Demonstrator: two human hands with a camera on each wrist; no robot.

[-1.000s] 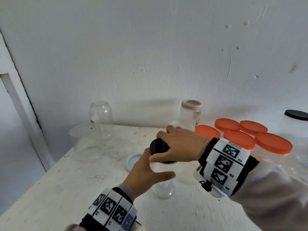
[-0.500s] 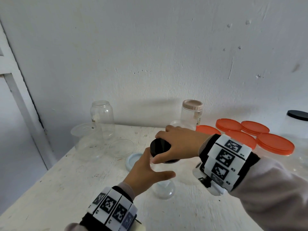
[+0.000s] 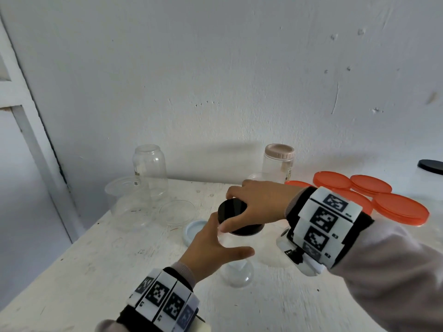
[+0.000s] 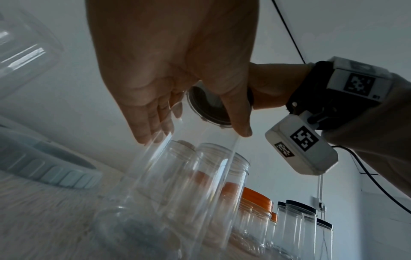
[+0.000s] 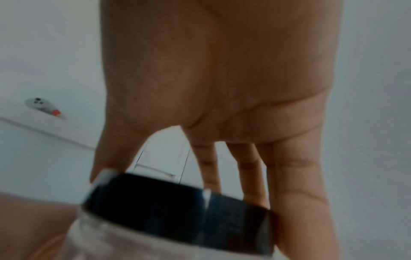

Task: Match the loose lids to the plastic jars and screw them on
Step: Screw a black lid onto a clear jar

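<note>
Step in hand, by my reading: screwing the black lid (image 3: 233,212) onto the clear jar (image 3: 237,271), which stands on the worktop (image 3: 96,259) near its front (threads hidden). Right hand (image 3: 261,203) grips the lid rim from above, fingers curled round it. Left hand (image 3: 211,248) cups the jar wall, thumb spread. Next likely calls for twisting while the jar is steadied.

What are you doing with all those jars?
A person is putting a black lid onto a tall clear jar on the white table. The right hand grips the lid from above while the left hand wraps around the jar. Orange-lidded jars stand at the right; a light blue lid lies loose nearby.
</note>
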